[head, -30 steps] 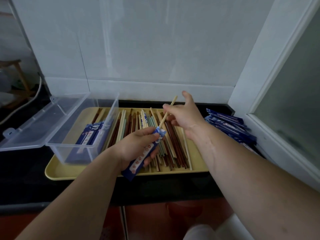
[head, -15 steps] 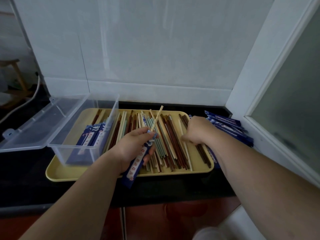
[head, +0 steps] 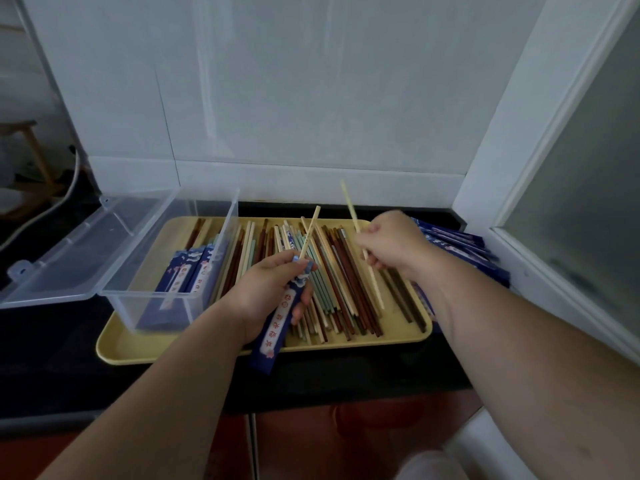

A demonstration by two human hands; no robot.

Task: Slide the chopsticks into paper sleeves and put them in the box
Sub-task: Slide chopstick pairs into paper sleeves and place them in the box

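Both bare forearms reach forward from below, angling in toward each other. The left hand sits nearer, back turned up, fingers curled round a paper sleeve. The right hand sits a little farther out, knuckles up, pinching a pale chopstick that tilts upward. The two hands are near each other, not touching.

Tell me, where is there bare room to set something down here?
Bare: the yellow tray at its front-left corner, between the clear box and the rim; the dark counter before the tray. Crowded: loose chopsticks fill the tray's middle and right; blue sleeves pile beyond its right edge.
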